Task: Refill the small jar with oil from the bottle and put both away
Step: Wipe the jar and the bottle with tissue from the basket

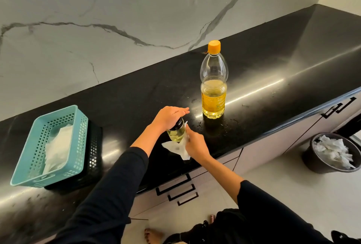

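Left hand (169,117) lies over the black lid (179,124) of the small jar (175,135), fingers reaching fairly straight across and past it. Whether the thumb clasps the lid is hidden. Right hand (196,146), just beside and nearer the person, pinches a paper tissue (175,149) against the jar's side. The tissue's loose end trails onto the bench (273,67) below the left hand.

Status of the jar: upright on the bench under the left hand, lid on, pale yellow oil visible through the glass. The exact fill level cannot be read, as the hands and tissue cover part of it.

Status of the oil bottle (214,95): upright on the bench beyond and to the right of both hands, apart from them. Its orange cap (214,46) is on and it is roughly half full.

Assessment: pouring appears complete and both vessels are closed. The step in hand looks like wiping oil off the jar's outside. Neither vessel has been put away yet, and the tissue remains to be disposed of.

Other items: a teal basket (27,157) holding tissues sits well to the left of the left hand. A dark bin (310,157) with crumpled tissues stands on the floor far to the right of the right hand.
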